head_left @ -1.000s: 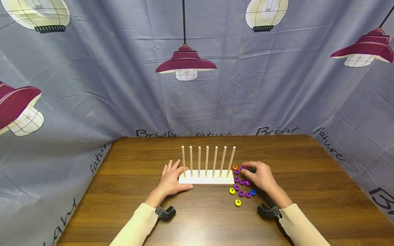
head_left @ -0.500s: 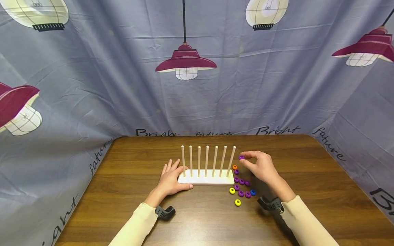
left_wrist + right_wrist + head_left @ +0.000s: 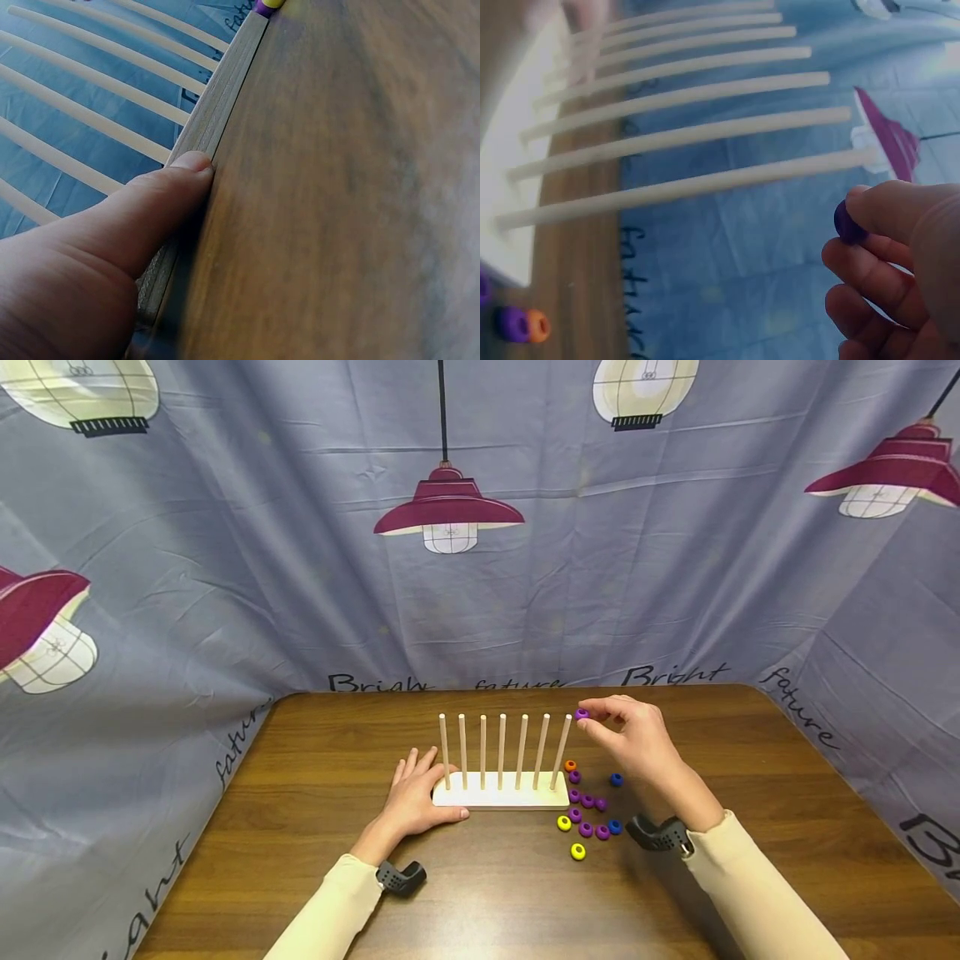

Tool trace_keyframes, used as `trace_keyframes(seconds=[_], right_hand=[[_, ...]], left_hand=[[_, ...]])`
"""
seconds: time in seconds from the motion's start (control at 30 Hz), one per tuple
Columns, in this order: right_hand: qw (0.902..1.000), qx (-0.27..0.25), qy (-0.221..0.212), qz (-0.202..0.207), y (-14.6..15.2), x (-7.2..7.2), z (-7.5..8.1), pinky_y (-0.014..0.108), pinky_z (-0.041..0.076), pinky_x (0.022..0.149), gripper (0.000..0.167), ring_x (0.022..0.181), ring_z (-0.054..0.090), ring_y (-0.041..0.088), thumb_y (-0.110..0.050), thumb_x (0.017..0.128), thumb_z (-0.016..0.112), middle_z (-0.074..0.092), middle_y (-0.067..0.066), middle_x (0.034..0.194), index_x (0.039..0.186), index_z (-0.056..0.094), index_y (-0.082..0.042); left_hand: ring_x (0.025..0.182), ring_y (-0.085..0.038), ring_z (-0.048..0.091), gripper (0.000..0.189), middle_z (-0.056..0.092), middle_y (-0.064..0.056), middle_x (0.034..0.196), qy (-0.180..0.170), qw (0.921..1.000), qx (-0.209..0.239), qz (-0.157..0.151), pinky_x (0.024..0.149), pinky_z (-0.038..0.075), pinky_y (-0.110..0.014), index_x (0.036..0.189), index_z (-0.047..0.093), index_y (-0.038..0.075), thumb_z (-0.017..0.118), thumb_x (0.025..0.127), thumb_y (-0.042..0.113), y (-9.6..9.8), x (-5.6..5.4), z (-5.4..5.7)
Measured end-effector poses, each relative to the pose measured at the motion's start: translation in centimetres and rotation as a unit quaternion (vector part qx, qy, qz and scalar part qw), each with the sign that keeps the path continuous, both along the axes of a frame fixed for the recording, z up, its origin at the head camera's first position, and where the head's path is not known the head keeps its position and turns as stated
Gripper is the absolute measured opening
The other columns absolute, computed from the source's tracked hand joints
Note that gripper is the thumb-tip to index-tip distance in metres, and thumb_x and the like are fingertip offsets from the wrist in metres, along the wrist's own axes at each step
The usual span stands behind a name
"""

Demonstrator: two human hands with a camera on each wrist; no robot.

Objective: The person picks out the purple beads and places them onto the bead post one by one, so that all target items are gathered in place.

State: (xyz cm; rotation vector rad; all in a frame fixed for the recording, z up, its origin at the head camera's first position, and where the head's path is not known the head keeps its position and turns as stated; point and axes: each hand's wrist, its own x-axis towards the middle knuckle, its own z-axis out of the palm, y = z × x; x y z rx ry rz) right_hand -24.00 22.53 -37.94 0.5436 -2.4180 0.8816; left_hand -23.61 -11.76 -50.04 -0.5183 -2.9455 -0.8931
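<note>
A pale wooden peg board [image 3: 501,791] with several upright pegs stands on the table. My left hand [image 3: 415,800] holds its left end, thumb along the front edge and fingers spread round the back. In the left wrist view the thumb [image 3: 150,210] presses the base's edge. My right hand [image 3: 636,739] pinches a purple bead [image 3: 582,714] between thumb and fingers. The bead is in the air, just right of the top of the rightmost peg [image 3: 561,752]. In the right wrist view the purple bead [image 3: 849,223] is apart from that peg's tip.
Right of the board lie several loose purple beads [image 3: 587,801], an orange bead [image 3: 570,766], two yellow beads, one of them a yellow bead [image 3: 578,852] nearest me, and two blue beads, one a blue bead [image 3: 617,780] below my right hand. A patterned curtain [image 3: 480,610] hangs behind the table.
My right hand has lifted the purple bead off the table, up to peg-top height and slightly left. A blue bead beneath it has come into view. The left hand stays on the board.
</note>
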Motion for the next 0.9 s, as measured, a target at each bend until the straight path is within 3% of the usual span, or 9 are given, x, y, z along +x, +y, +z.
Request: trace_keyframes(seconds=[0.13,0.37,0.63,0.9], right_hand=[[0.9999,-0.009,0.009,0.011,-0.4,0.1,1.0,0.033,0.056,0.071,0.017,0.082,0.072,0.022,-0.008,0.084,0.082,0.08,0.007,0.093,0.1,0.079,-0.006],[0.9991,-0.01,0.028,0.029,-1.3,0.3,2.0,0.02,0.052,0.07,0.017,0.08,0.068,0.01,-0.006,0.083,0.082,0.08,0.006,0.093,0.1,0.08,-0.007],[0.9991,0.006,0.024,0.034,-1.6,0.5,2.5,0.022,0.052,0.071,0.017,0.08,0.071,0.018,-0.008,0.084,0.081,0.079,0.004,0.09,0.101,0.079,-0.007],[0.9984,0.007,0.032,0.045,-1.6,0.8,2.5,0.023,0.052,0.068,0.017,0.078,0.071,0.018,-0.006,0.083,0.081,0.079,0.002,0.088,0.1,0.08,-0.008]], left_hand=[[0.151,-0.057,0.022,0.069,0.04,-0.026,0.159,0.005,1.0,-0.004,-0.001,0.123,0.015,-0.069,0.128,0.066,0.017,0.087,0.071,0.05,-0.1,0.2,-0.1],[0.152,-0.057,0.021,0.068,0.039,-0.026,0.16,-0.002,1.0,0.006,-0.001,0.123,0.014,-0.07,0.128,0.066,0.017,0.086,0.072,0.05,-0.3,0.4,0.0],[0.152,-0.056,0.021,0.067,0.04,-0.025,0.16,0.007,1.0,0.001,0.002,0.123,0.014,-0.069,0.127,0.067,0.018,0.086,0.072,0.05,-0.2,0.1,-0.3],[0.151,-0.057,0.022,0.067,0.041,-0.026,0.159,0.011,0.9999,0.004,-0.003,0.122,0.015,-0.07,0.126,0.067,0.018,0.086,0.071,0.05,0.0,0.1,-0.5]])
